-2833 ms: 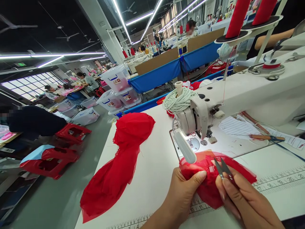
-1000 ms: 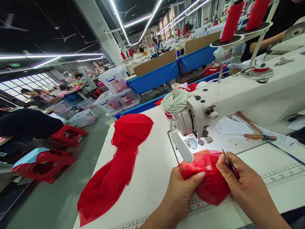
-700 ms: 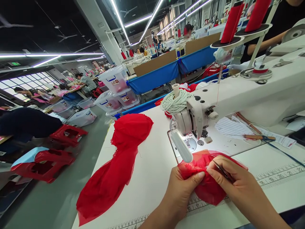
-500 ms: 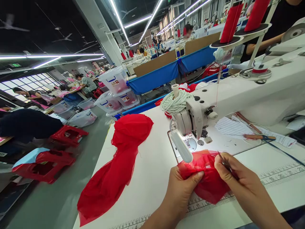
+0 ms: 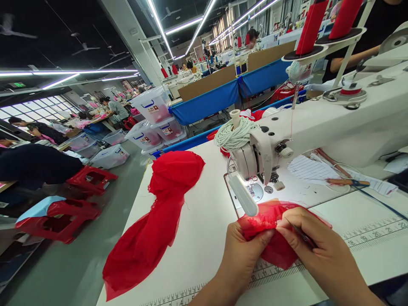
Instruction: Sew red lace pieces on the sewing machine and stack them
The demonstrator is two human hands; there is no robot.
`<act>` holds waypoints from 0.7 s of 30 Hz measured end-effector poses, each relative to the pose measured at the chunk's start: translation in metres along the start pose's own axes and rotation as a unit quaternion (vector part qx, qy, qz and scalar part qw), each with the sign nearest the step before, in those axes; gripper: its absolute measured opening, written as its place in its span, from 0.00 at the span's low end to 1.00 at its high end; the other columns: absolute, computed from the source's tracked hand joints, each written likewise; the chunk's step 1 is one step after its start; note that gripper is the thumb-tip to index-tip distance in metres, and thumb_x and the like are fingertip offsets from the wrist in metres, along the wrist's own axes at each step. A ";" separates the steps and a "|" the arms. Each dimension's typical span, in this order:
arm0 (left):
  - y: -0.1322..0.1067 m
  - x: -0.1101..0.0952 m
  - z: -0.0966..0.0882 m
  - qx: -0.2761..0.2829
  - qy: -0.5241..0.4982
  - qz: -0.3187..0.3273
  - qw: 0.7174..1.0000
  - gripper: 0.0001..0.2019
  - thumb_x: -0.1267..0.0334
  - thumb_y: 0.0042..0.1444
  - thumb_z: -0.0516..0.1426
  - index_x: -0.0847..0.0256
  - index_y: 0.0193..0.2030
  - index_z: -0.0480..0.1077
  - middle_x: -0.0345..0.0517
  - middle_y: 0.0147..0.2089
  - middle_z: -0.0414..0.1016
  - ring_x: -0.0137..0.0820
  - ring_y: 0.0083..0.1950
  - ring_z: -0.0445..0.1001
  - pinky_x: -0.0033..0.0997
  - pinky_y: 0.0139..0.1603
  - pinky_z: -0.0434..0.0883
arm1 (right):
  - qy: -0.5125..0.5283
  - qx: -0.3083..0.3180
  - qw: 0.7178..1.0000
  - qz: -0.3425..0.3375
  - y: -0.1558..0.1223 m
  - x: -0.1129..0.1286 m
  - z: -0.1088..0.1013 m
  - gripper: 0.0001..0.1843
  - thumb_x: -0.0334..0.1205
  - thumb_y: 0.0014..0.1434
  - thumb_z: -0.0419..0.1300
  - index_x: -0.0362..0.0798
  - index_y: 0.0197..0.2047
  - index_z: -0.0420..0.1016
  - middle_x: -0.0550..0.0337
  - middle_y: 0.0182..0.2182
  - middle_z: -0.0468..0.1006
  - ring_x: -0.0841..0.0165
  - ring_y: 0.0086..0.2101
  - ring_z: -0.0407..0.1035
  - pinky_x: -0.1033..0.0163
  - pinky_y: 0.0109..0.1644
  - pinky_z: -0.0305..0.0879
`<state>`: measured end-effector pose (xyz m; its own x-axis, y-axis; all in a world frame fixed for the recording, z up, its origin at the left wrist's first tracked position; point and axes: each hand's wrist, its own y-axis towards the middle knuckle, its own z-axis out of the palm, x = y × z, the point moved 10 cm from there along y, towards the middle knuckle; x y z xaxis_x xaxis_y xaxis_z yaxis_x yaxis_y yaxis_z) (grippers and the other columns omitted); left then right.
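Note:
My left hand (image 5: 244, 250) is closed on a piece of sheer red lace fabric (image 5: 280, 250), with the thumb pressed on top near a lacy edge. Close beside it, my right hand (image 5: 315, 242) has thumb and forefinger pinched together at the same edge. A slim dark metal tool (image 5: 301, 234) with a pointed tip lies in its grip, mostly covered by the fingers, so its exact kind is unclear. Both hands are just in front of the sewing machine (image 5: 255, 157), whose needle area stands beyond the fabric.
Another red mesh piece (image 5: 159, 216) lies on the white table at left. A white lamp bar (image 5: 244, 195) juts near the fabric. A ruler strip (image 5: 267, 272) runs along the front. Wooden-handled tool (image 5: 344, 182) and papers (image 5: 310, 168) lie right. Red thread cones (image 5: 312, 27) stand above.
My right hand has shifted left and its fingertips now meet the fabric edge by my left thumb. The pointed tool has tilted and shows less. The left hand has stayed put.

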<state>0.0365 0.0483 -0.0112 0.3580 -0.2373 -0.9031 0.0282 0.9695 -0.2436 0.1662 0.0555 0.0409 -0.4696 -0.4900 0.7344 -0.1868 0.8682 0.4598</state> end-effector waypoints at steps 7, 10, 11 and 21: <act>0.000 0.006 0.001 0.008 -0.001 -0.018 1.000 0.13 0.57 0.43 0.69 0.66 0.27 0.77 0.44 0.27 0.76 0.28 0.31 0.70 0.29 0.37 0.69 | -0.199 -0.083 0.972 -0.098 -0.011 0.008 -0.002 0.11 0.27 0.54 0.48 0.52 0.38 0.62 0.58 0.34 0.75 0.69 0.31 0.73 0.68 0.27 0.67; 0.000 0.008 0.002 0.013 -0.013 -0.026 0.999 0.14 0.56 0.43 0.69 0.66 0.24 0.75 0.43 0.25 0.74 0.27 0.29 0.68 0.28 0.35 0.68 | -0.181 -0.103 0.975 -0.074 -0.011 0.006 -0.008 0.11 0.28 0.55 0.48 0.52 0.39 0.63 0.58 0.35 0.75 0.67 0.34 0.74 0.67 0.32 0.69; -0.001 0.009 0.003 0.017 -0.015 -0.028 0.999 0.14 0.55 0.44 0.68 0.66 0.24 0.75 0.44 0.25 0.74 0.27 0.28 0.68 0.28 0.34 0.68 | -0.162 -0.094 0.980 -0.069 -0.009 0.008 -0.008 0.10 0.29 0.56 0.49 0.52 0.39 0.63 0.58 0.35 0.75 0.67 0.34 0.74 0.67 0.32 0.70; 0.003 0.010 -0.008 0.006 0.022 -0.044 0.999 0.23 0.44 0.51 0.60 0.68 0.30 0.77 0.45 0.25 0.74 0.26 0.25 0.71 0.24 0.29 0.70 | -0.094 -0.036 0.992 -0.076 -0.004 0.005 -0.031 0.04 0.39 0.60 0.52 0.54 0.35 0.67 0.65 0.21 0.75 0.69 0.18 0.69 0.67 0.18 0.61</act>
<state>0.0321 0.0482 -0.0236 0.3121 -0.3238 -0.8932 0.0695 0.9454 -0.3184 0.1912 0.0467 0.0582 -0.5941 -0.5859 0.5512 -0.2089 0.7741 0.5976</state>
